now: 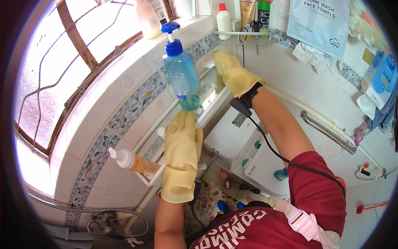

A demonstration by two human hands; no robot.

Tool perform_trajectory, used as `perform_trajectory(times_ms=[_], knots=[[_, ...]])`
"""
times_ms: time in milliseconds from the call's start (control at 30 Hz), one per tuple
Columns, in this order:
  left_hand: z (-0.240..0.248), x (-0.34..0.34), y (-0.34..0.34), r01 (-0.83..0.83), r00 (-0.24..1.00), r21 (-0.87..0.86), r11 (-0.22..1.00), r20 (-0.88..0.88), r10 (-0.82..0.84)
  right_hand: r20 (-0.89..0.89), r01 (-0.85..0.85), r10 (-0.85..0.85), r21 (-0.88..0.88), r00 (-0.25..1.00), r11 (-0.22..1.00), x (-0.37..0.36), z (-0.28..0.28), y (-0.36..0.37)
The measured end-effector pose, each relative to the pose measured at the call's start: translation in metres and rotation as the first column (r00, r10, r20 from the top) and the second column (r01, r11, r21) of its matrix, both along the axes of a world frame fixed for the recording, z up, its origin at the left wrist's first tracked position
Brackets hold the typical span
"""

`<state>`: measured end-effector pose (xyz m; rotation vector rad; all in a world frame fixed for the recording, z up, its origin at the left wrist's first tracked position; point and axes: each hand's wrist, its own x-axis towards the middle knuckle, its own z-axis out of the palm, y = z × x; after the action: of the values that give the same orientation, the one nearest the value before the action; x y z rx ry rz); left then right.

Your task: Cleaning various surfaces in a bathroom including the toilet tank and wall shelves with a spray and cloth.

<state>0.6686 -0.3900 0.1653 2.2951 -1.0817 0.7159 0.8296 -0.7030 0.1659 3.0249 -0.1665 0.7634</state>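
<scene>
Both my hands wear yellow rubber gloves. My left hand [181, 145] reaches over the narrow wall shelf [214, 103], fingers stretched out, its tips at the base of a clear blue pump bottle [182, 76]. Whether the fingertips press on the bottle I cannot tell. At the shelf's far end, my right hand [233, 72] is bent against the tiled wall, fingers curled. A small white piece [209, 64] shows beside those fingers; what they hold is mostly hidden. An orange bottle with a white pump [134, 161] stands at the shelf's near end.
A barred window [62, 62] lies to the left, with a pink bottle [147, 18] on its sill. A corner rack [248, 32] carries several bottles. Below are a white toilet tank [230, 128] and a metal grab bar [327, 133]. A black cable [286, 159] runs along my right arm.
</scene>
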Motion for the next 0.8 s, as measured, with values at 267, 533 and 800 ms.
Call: perform_trajectory(times_ms=[267, 533, 800], knots=[[-0.008, 0.004, 0.017, -0.022, 1.0, -0.039, 0.999, 0.001, 0.022, 0.267, -0.549, 0.505, 0.611, 0.821, 0.57, -0.121, 0.022, 0.017], [-0.005, 0.004, 0.001, 0.008, 1.0, -0.027, 1.0, 0.022, -0.007, 0.335, -0.373, 0.39, -0.117, 0.857, 0.92, -0.038, -0.029, -0.119], [-0.009, 0.006, 0.012, -0.035, 0.999, -0.005, 0.999, -0.027, 0.035, -0.165, 0.142, 0.056, 0.945, 0.985, 0.295, -0.114, 0.024, 0.033]])
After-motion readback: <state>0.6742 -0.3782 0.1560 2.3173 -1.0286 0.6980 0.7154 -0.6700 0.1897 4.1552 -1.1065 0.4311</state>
